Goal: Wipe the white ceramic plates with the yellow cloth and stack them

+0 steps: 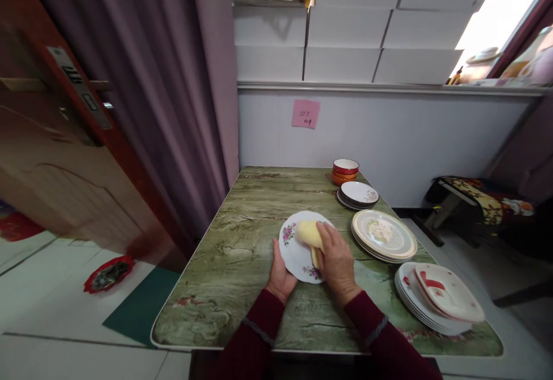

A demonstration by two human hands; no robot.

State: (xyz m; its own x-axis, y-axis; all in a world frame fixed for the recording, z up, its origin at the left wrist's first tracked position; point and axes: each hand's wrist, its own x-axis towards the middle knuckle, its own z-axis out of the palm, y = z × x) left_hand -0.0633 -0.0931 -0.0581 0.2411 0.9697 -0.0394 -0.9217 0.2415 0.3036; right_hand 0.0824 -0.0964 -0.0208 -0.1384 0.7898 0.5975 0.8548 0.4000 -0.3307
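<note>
A white plate with pink flowers (295, 240) is tilted up off the green table (242, 236) near its middle. My left hand (279, 273) grips the plate's near left rim from below. My right hand (336, 258) presses a yellow cloth (308, 232) onto the plate's face, fingers closed over the cloth. Both arms wear dark red sleeves.
Along the table's right side stand red and orange bowls (345, 170), a stack of small plates (358, 194), a gold-rimmed plate stack (384, 235) and a stack of white plates with red marks (440, 299). A curtain and wooden door are left, a chair right.
</note>
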